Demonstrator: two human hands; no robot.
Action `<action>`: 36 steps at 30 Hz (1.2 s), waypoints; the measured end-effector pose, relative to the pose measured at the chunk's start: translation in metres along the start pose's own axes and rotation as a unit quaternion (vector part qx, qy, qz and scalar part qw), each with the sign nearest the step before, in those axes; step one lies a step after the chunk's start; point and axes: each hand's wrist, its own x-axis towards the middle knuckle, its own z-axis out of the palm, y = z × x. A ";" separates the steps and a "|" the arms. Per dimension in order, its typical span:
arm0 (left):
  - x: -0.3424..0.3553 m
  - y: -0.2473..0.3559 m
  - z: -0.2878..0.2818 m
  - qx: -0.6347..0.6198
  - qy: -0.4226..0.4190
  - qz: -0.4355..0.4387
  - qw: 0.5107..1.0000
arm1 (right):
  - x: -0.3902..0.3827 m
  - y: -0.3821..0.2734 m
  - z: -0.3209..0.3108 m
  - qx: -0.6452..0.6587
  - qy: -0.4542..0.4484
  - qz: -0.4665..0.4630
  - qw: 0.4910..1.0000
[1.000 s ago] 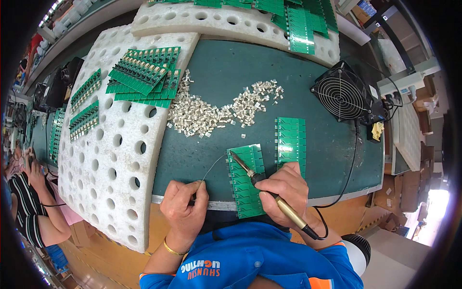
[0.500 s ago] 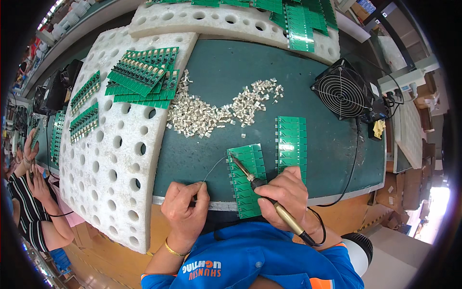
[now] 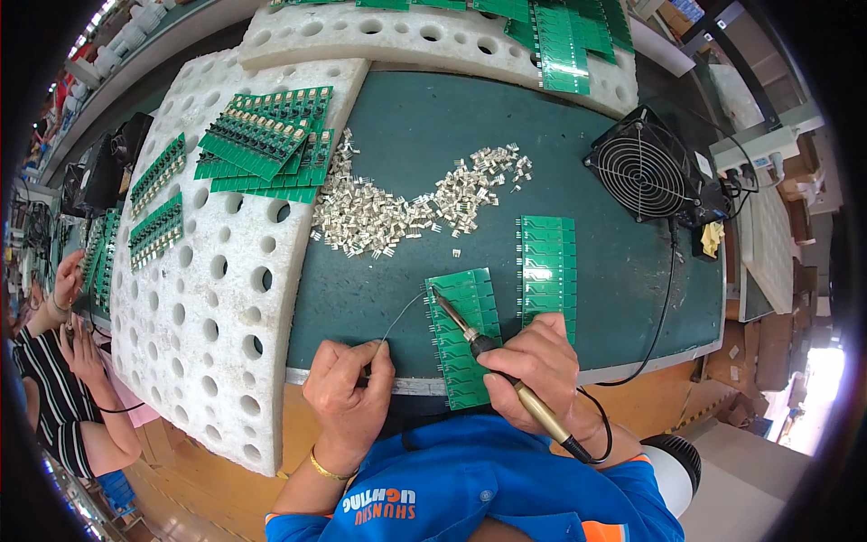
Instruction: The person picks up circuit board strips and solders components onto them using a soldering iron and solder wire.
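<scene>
My right hand (image 3: 533, 372) is closed round a soldering iron (image 3: 540, 408) with a gold and black handle. The iron's tip touches the upper left edge of a green circuit board (image 3: 467, 348), where a row of small pins sticks out. Between the thumb and finger of my left hand (image 3: 350, 390) a thin solder wire (image 3: 398, 318) is pinched. The wire's far end reaches the board's edge by the iron's tip. Another green board (image 3: 547, 262) lies just beyond my right hand on the dark green table.
Small white connectors (image 3: 379, 217) lie heaped behind the board. Left stands a white foam sheet (image 3: 190, 307) with stacked boards (image 3: 266, 140); another foam sheet (image 3: 361, 34) lies at the back. A black fan (image 3: 641, 172) stands right. A co-worker's hand (image 3: 69, 278) shows far left.
My hands, the iron and the wire stay nearly still. At far left, the co-worker's hands have shifted, one now by the upright boards there.
</scene>
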 end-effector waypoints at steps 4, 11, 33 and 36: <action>0.000 0.000 0.000 -0.003 0.000 0.000 1.000 | 0.000 0.000 0.000 -0.005 -0.002 0.000 1.000; -0.001 0.000 0.000 -0.016 0.023 -0.004 1.000 | 0.000 0.000 -0.002 -0.012 0.008 -0.002 1.000; 0.002 -0.002 0.003 0.004 0.009 0.018 1.000 | -0.001 0.001 0.000 -0.002 -0.006 0.004 1.000; 0.002 -0.001 0.002 0.004 0.006 0.007 1.000 | -0.001 0.002 0.000 -0.003 -0.005 0.002 1.000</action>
